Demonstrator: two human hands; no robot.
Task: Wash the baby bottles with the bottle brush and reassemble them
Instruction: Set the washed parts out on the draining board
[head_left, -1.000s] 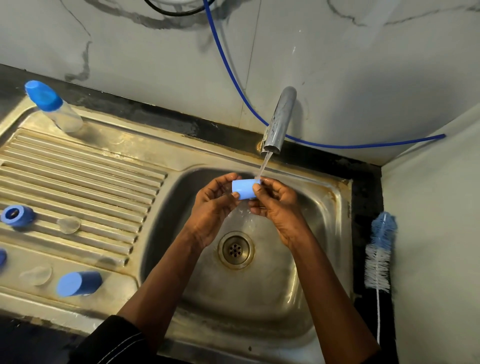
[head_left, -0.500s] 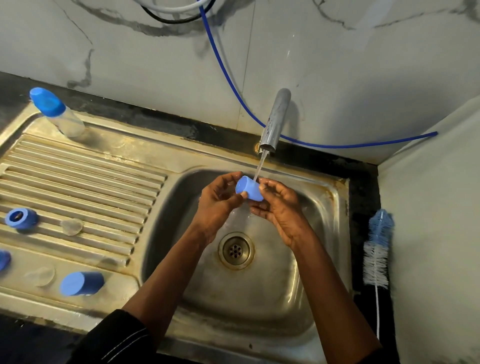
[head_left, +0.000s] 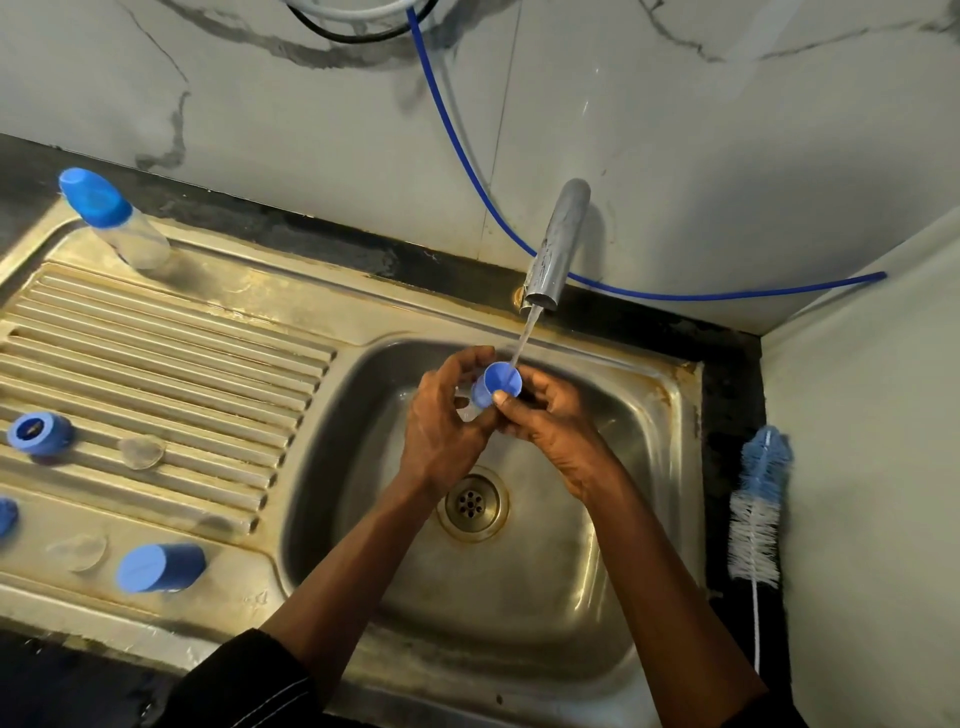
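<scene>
A blue bottle cap (head_left: 500, 385) is held over the sink basin (head_left: 623, 519), its open mouth turned up under the stream from the tap (head_left: 557, 249). My left hand (head_left: 447, 421) and my right hand (head_left: 545, 421) both grip it from either side. An assembled baby bottle (head_left: 117, 223) with a blue cap stands at the far left of the drainboard. The bottle brush (head_left: 758, 509) lies on the dark counter to the right of the sink.
On the ribbed drainboard (head_left: 171, 374) lie a blue screw ring (head_left: 39, 434), two clear teats (head_left: 140, 451) (head_left: 78, 552), another blue cap (head_left: 161, 567) and a blue part at the left edge (head_left: 6, 515). A blue hose (head_left: 467, 171) runs along the marble wall.
The blue cap has been turned from lying sideways to mouth-up under the running water. Both hands have stayed over the basin.
</scene>
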